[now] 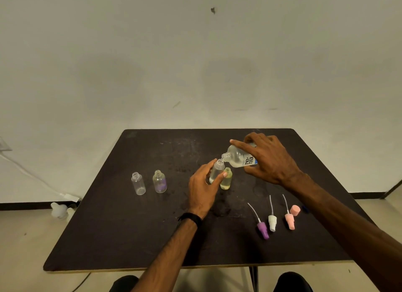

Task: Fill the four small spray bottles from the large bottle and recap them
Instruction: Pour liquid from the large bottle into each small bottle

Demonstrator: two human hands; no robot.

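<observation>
My right hand [269, 159] grips the large clear bottle [238, 157], tipped on its side with its open neck pointing left. That neck sits just over the mouth of a small clear bottle [216, 171], which my left hand [203, 189] holds tilted slightly above the dark table [130, 237]. A small yellowish bottle [226, 179] with liquid stands right behind it. To the left stand a purple-tinted bottle [159, 181] and a clear bottle [138, 183], both uncapped. Three spray heads lie at the front right: purple [262, 227], white [272, 221] and pink [290, 220].
A pink cap [295, 210] lies beside the pink spray head, with a small dark blue object [305, 209] to its right. On the floor at the left are a white cable with a plug [69, 197] and a white object [58, 210]. A wall rises behind the table.
</observation>
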